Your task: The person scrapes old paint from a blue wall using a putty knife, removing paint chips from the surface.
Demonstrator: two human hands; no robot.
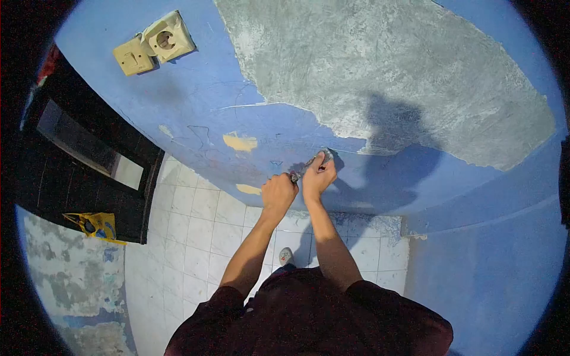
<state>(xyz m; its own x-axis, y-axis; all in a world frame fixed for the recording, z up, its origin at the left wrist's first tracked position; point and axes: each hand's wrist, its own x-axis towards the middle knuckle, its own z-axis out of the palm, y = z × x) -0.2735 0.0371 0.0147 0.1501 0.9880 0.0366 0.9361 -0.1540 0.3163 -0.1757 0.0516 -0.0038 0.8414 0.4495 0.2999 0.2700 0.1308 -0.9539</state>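
Note:
Both hands are raised in front of a blue wall (196, 89) with a large bare grey patch (356, 59). My left hand (279, 193) is closed around the lower end of a small grey scraper-like tool (303, 170). Higher up and to the right, my right hand (319, 178) pinches the same tool near its upper end. That end is at or close to the blue paint, just below the lower edge of the grey patch. The fingers hide much of the tool, so its exact shape is unclear.
A yellowed switch (133, 57) and socket (168, 38) are at the upper left. A dark wooden door or cabinet (71, 172) with a yellow bag (98, 225) stands left. White tiles (196, 237) cover the floor, and another blue wall (487, 279) rises at the right.

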